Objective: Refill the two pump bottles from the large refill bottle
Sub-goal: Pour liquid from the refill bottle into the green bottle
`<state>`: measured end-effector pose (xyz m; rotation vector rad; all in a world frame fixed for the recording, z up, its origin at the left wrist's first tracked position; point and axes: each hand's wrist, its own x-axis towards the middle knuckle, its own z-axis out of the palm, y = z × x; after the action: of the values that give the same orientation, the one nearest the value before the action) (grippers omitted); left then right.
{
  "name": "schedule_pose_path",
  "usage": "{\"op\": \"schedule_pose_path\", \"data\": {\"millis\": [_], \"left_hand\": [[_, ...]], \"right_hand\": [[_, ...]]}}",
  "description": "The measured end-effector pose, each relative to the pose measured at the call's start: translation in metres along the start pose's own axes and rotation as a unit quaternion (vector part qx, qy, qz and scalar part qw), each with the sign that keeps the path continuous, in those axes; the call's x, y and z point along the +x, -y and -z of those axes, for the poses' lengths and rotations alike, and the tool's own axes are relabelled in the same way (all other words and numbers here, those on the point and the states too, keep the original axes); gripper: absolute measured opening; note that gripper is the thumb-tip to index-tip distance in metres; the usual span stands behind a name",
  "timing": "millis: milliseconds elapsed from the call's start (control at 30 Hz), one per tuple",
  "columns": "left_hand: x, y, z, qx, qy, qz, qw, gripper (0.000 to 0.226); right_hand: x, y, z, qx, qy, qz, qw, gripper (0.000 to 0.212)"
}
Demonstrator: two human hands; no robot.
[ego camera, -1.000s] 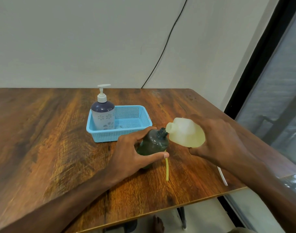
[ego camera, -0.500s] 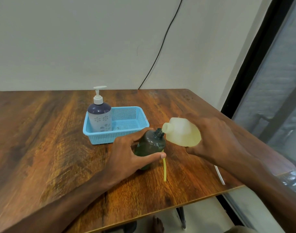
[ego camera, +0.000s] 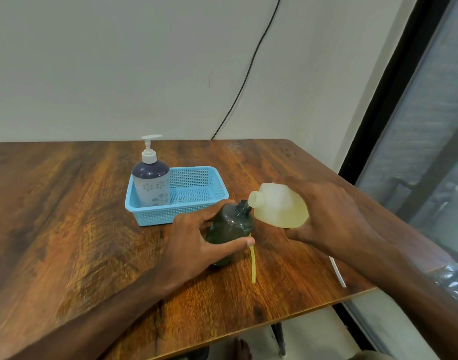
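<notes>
A wooden tabletop point(ego camera: 66, 229) carries a blue basket point(ego camera: 170, 215) with a white pump bottle point(ego camera: 151, 185) upright in its left end. Just in front, the right hand point(ego camera: 332, 211) has its fingers wrapped round a tilted pale refill bottle point(ego camera: 277, 206), whose mouth meets the open neck of a dark bottle point(ego camera: 230, 227). The left hand point(ego camera: 196, 242) has its fingers clamped on that bottle. A yellow tube point(ego camera: 253, 266) lies beside it.

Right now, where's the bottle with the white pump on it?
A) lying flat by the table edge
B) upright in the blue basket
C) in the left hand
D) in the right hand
B: the white-pump bottle stands upright at the left end of the blue basket. The left hand holds the dark bottle, and the right hand tilts the refill bottle toward its neck.
</notes>
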<state>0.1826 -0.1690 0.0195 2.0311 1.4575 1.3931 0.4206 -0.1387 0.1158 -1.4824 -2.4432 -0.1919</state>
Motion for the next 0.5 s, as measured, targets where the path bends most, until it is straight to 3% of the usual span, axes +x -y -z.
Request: {"op": "schedule_pose_path", "data": {"millis": [500], "left_hand": [[-0.0007, -0.0073, 0.0004, -0.003, -0.008, 0.008, 1.000, 0.068]], "right_hand": [[0.0018, 0.0018, 0.0027, -0.006, 0.002, 0.006, 1.000, 0.089]]}}
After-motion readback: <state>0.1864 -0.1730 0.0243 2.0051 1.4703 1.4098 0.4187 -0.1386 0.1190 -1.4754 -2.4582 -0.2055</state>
